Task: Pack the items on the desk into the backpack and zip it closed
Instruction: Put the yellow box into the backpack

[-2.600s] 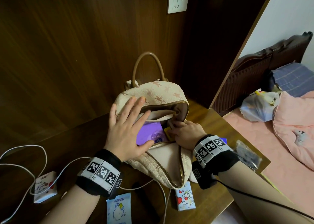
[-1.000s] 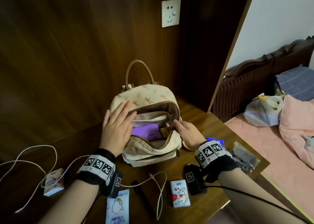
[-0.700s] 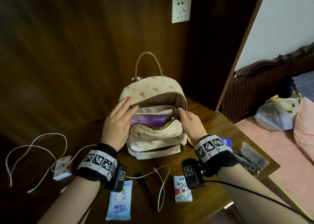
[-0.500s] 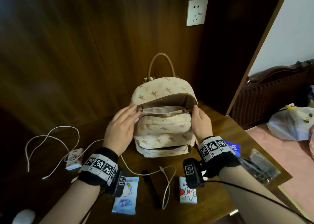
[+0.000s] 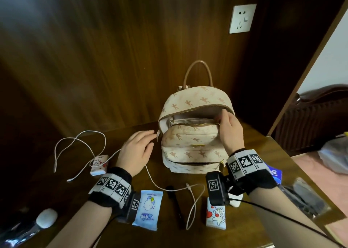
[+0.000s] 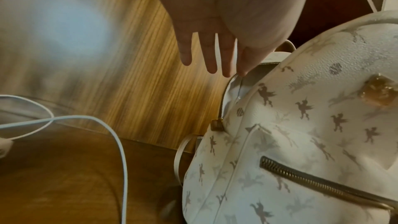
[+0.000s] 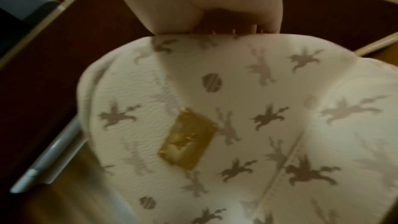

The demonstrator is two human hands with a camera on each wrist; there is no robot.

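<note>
Your right hand [image 5: 230,130] pinches the backpack [image 5: 194,140] rim at 3 o'clock; left hand [image 5: 136,150] is spread, empty. Hold the mouth wide, then fetch the tissue pack [image 5: 147,207] at 6 o'clock.

Cream backpack [image 5: 194,134] with brown horse print stands upright on wooden desk [image 5: 263,146], main zip open. Right hand [image 5: 230,131] grips the right end of the opening, fingers curled over the edge. Left hand [image 5: 136,151] hangs just left of the backpack, fingers relaxed, holding nothing. White cable [image 5: 81,146] loops across the desk. Tissue packs in front: blue one [image 5: 148,207], heart-print one [image 5: 215,216], another [image 5: 98,164] far left. Black pen [image 5: 176,204] between them. Wall socket [image 5: 242,18] above.
</note>
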